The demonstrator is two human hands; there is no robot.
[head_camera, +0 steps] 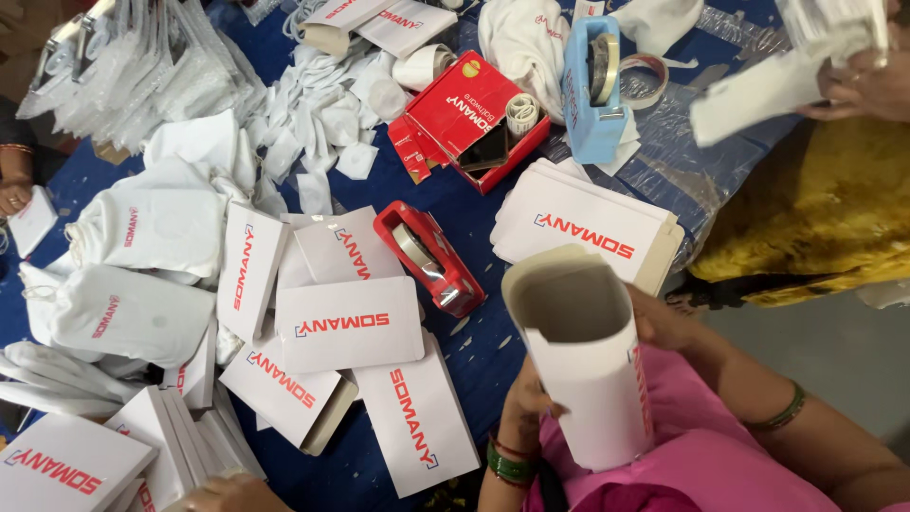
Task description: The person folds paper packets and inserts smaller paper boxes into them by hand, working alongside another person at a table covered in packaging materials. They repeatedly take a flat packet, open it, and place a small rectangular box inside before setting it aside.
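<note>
Both hands (pixel 531 398) clamped on open white carton (pixel 588 360), red tape dispenser (pixel 428 256) beside, flat cartons (pixel 349 324) scattered left.

head view: worn on the person's head | faces steeply down onto blue table (pixel 474 360) | close range, hands at lower right of frame | table fills left and centre | single view, no overlap with another

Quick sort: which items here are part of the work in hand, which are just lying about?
In hand:
- open white carton, held upright
- left hand gripping its lower side
- right hand behind it

Lying about:
- red tape dispenser
- blue tape dispenser
- flat white cartons
- white cloth pouches
- open red box
- blue table
</note>
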